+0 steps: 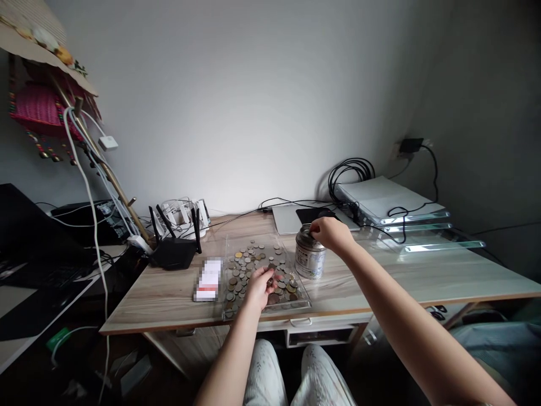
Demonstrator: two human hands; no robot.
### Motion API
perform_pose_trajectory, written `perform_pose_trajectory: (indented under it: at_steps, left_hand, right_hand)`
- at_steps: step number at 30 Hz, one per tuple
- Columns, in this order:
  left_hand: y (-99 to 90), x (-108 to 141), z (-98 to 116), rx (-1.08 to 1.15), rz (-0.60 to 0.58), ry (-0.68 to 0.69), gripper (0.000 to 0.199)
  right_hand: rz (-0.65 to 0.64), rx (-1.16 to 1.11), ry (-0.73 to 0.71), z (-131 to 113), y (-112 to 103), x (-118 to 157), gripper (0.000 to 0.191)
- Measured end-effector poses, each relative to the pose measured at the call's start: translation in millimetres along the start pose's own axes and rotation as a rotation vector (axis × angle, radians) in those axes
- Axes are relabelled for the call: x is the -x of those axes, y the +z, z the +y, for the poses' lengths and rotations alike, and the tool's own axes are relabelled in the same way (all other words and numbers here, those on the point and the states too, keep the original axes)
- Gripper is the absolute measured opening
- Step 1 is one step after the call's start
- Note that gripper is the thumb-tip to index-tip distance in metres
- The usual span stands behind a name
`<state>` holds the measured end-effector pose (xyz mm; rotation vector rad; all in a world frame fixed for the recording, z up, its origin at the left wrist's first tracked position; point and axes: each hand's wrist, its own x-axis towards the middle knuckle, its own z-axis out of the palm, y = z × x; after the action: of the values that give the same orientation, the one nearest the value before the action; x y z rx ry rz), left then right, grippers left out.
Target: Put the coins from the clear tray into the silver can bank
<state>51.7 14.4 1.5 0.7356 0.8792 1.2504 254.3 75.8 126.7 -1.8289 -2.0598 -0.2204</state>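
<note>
Left side of table: on the wooden table there is a black router with raised antennas; behind it, white devices with tangled wires.
Beside the tray: a blurred pale object lies just left of it, and I cannot tell what it is.
Back of table: a silver flat panel lies there, with a black pad on it, partly behind the tin.
Right side: a stack of clear trays, loose cables over it, and a black cable coil by the wall.
In the way: the left hand hides some coins; the right hand covers the tin's mouth.
Coins: many coins are spread in the clear tray, around and beneath the left hand.
Left hand: the left hand is curled, thumb and fingers pinching coins.
Tin: the round tin stands upright, just right of the tray.
Right hand: the right hand bends down at the tin's mouth; its fingertips are hidden, so I cannot tell if they pinch something.
</note>
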Motion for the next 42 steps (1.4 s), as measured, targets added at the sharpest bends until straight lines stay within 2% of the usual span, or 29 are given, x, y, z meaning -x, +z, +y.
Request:
perform_pose_trajectory:
  at_steps: [4,5,6,9,10,12,15,20,23,25,29,32,34,35,38,40,42]
  left_hand:
    - [-1.7,-2,-1,-0.009,0.003,0.009,0.022]
    - [-1.7,-2,-1,-0.011,0.004,0.014,0.022]
    - [-1.3,-2,-2,-0.010,0.000,0.022,0.023]
    - [0.2,-2,-2,-0.006,-0.012,0.050,0.022]
    - [0.7,-2,-2,-0.005,-0.014,0.055,0.021]
    - [1.0,-2,-2,-0.003,-0.019,0.053,0.018]
    - [0.1,-2,-2,0.025,-0.001,0.019,0.013]
    - [-0.7,-1,-1,0.095,0.052,-0.046,0.024]
    - [0.5,1,0,0.083,0.032,-0.038,0.027]
    - [1.1,1,0,0.069,0.020,-0.026,0.023]
    - [1.1,2,1,0.048,0.016,-0.013,0.016]
    - [0.6,2,0,0.061,0.037,0.001,0.015]
    - [0.6,1,-1,0.089,0.051,0.004,0.018]
    - [0.8,0,-1,0.107,0.063,0.004,0.023]
    - [1.9,-1,-2,0.140,0.123,0.008,0.039]
    - [2.7,-2,-2,0.132,0.151,0.015,0.044]
    - [3.2,-2,-1,0.119,0.159,0.016,0.044]
  right_hand:
    - [0.209,-0.095,-0.056,-25,2,15,0.025]
    - [0.212,-0.141,-0.112,-34,6,22,0.026]
    - [0.167,-0.191,-0.182,-44,13,30,0.026]
    - [-0.115,-0.306,-0.376,-72,41,51,0.025]
    - [-0.183,-0.322,-0.403,-78,50,56,0.023]
    - [-0.216,-0.331,-0.396,-85,61,59,0.020]
    - [-0.095,-0.365,-0.334,-77,53,49,0.017]
    - [0.183,-0.356,-0.076,-27,7,14,0.019]
    - [0.150,-0.256,0.043,2,-1,-2,0.015]
    - [0.083,-0.213,0.048,12,2,-7,0.013]
    - [0.014,-0.175,0.022,9,7,-3,0.015]
    - [0.182,-0.170,-0.011,-11,6,12,0.021]
    - [0.254,-0.196,-0.127,-31,10,26,0.024]
    - [0.225,-0.212,-0.214,-42,15,33,0.025]
    - [-0.021,-0.234,-0.441,-69,40,51,0.023]
    - [-0.152,-0.233,-0.470,-79,60,55,0.022]
    - [-0.229,-0.253,-0.434,-83,74,56,0.024]
